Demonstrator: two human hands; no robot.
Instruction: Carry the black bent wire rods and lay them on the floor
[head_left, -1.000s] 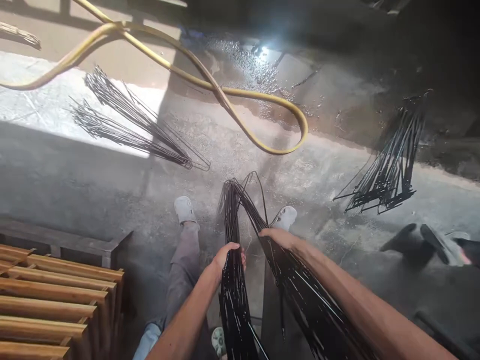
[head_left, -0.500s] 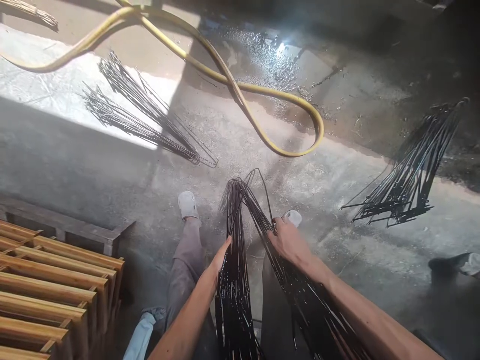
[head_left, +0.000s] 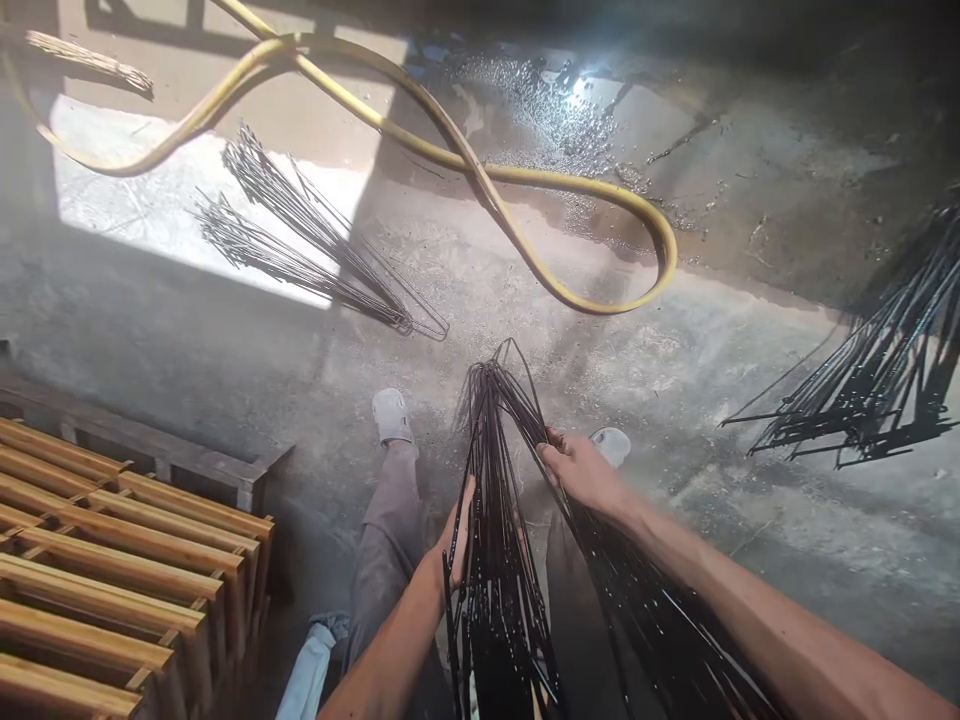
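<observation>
Between my legs hangs a bundle of thin bent metal wires (head_left: 495, 500), its folded end pointing away from me and its lower part coated in glossy black. The bundle is parted into two legs. My left hand (head_left: 450, 545) lies along the left leg, thumb up its near side and fingers partly behind the wires. Around the upper part of the right leg, my right hand (head_left: 581, 470) is closed. One looser wire loop (head_left: 517, 350) sticks out above the rest, running down to the right hand.
A looped yellow hose (head_left: 555, 180) crosses the floor ahead. Bare wires (head_left: 315, 235) lie beyond my left foot; black-coated wires (head_left: 885, 360) lie at the right. Slatted wooden frames (head_left: 135, 560) stand at the lower left beside a light blue cloth (head_left: 307, 670). The floor is wet further off.
My view has shifted, so the surroundings sit further right. The left leg's wires have fanned wider, and my left hand looks more opened against them. My right hand keeps its grip.
</observation>
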